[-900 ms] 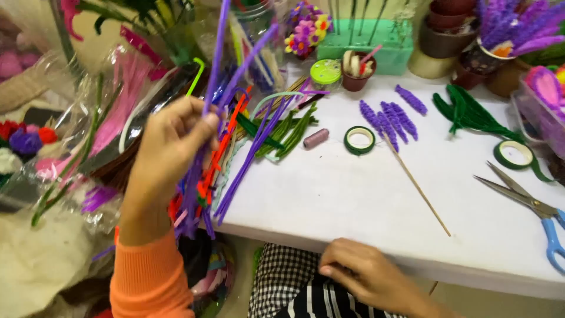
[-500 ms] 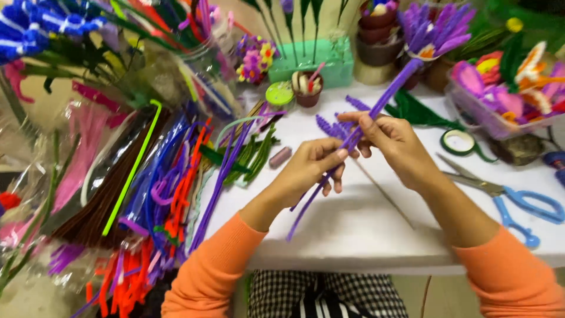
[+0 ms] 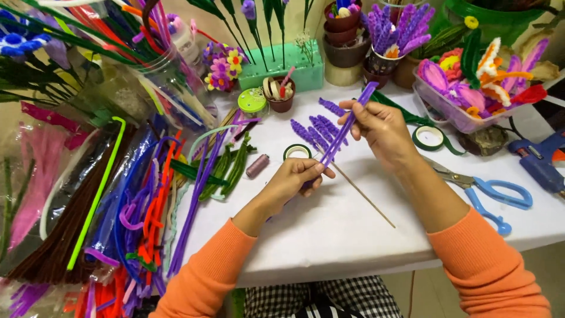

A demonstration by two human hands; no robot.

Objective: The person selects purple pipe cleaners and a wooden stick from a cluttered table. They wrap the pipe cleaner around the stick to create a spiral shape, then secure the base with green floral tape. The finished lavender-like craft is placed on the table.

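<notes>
Grasping the purple pipe cleaners (image 3: pixel 344 126) with both hands above the white tabletop (image 3: pixel 329 229): left hand (image 3: pixel 292 181) pinching the lower ends, right hand (image 3: pixel 379 126) clenching the upper part, bundle slanting up to the right. Lying just beneath: thin wooden stick (image 3: pixel 365 199), green tape roll (image 3: pixel 297 152), twisted purple pieces (image 3: pixel 315 129). Resting near the right forearm: blue-handled scissors (image 3: pixel 488 191).

A purple pipe cleaner (image 3: pixel 344 132), long, thin and fuzzy, sits near the middle of the frame, slanting from lower left up to upper right above the white counter (image 3: pixel 353 229). Its lower end is pinched in the left hand (image 3: pixel 294 179), its upper part in the right hand (image 3: pixel 379 126). It runs nearly straight between them.
</notes>
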